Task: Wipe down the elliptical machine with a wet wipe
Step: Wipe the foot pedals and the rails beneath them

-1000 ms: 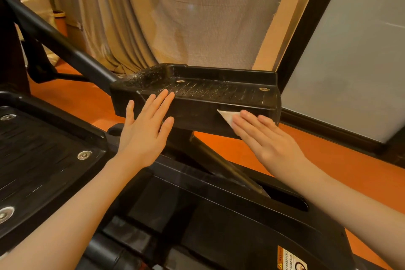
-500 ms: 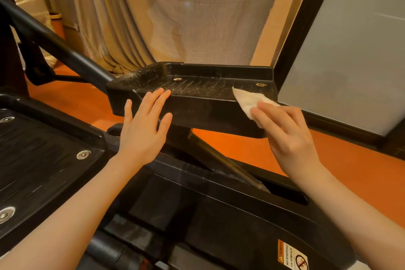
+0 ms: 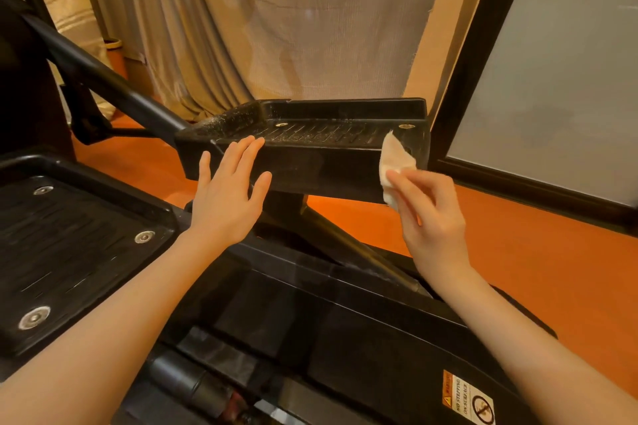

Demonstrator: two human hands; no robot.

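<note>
Orange flooring [image 3: 538, 252] runs beneath a black elliptical machine [image 3: 345, 338], with tan curtains [image 3: 276, 28] hanging behind it and a dark-framed frosted panel [image 3: 559, 62] to the right of it. Its raised foot pedal [image 3: 310, 148], dusty on the ribbed top and on its left rim, is the landmark; a second foot pedal [image 3: 69, 245] sits lower and to the left of it, and a warning sticker [image 3: 469, 400] shows on the housing well below it. From the lower left, a bare forearm reaches up to the left hand [image 3: 228, 197], which lies flat against the raised pedal's near side wall, fingers straight and slightly spread, their tips at the top edge. The right hand [image 3: 431, 214] is held at the pedal's right end, wrist bent, its fingers and thumb pinching a white wet wipe [image 3: 395, 162]. That wipe stands up from the pinch against the pedal's right near corner.
</note>
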